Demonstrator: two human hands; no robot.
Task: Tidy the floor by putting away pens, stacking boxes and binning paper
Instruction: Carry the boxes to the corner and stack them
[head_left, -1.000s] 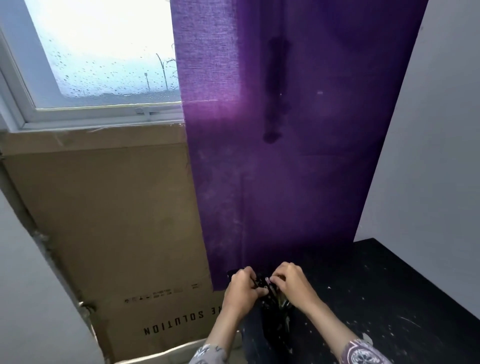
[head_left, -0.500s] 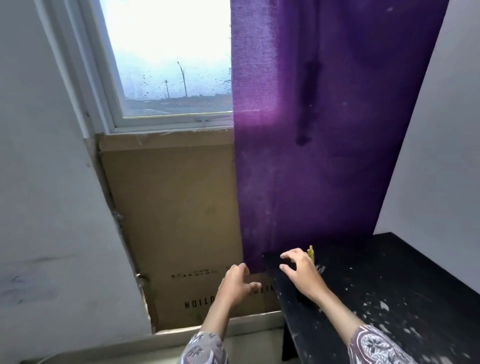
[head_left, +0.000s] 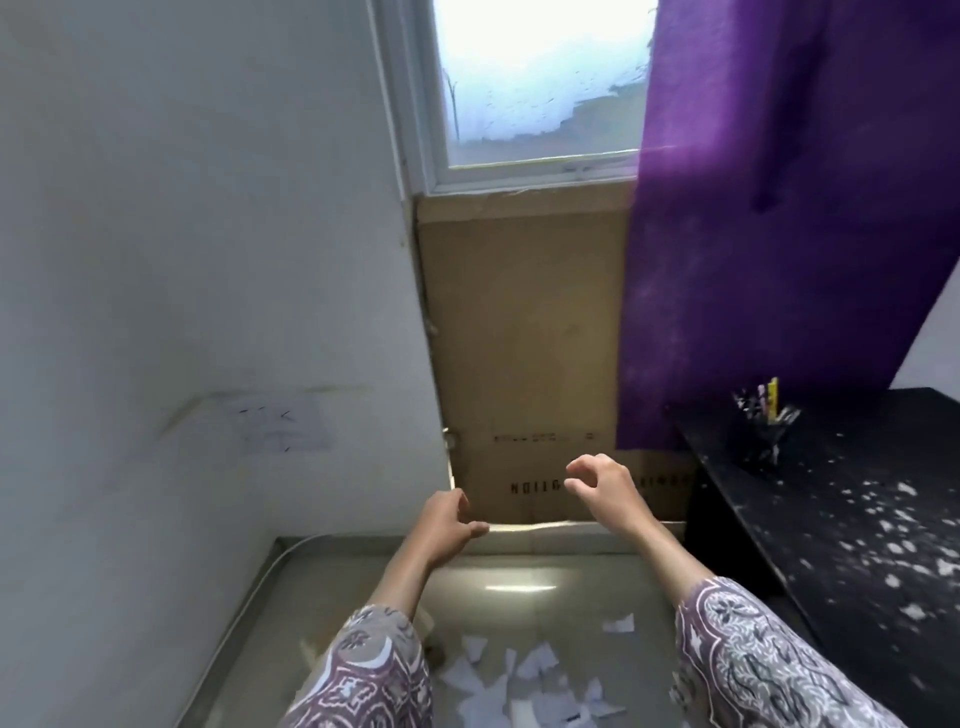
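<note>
Since both my left hand (head_left: 448, 525) and right hand (head_left: 602, 486) hang loosely curled and hold nothing, I'd pinch the light, flimsy paper scraps (head_left: 519, 675) at lower centre by their edges.

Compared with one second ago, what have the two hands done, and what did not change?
Both hands let go of the pen holder and drew back from the black table; the left hand and right hand now hang empty over the floor. The holder stays on the table, with pens in it.
</note>
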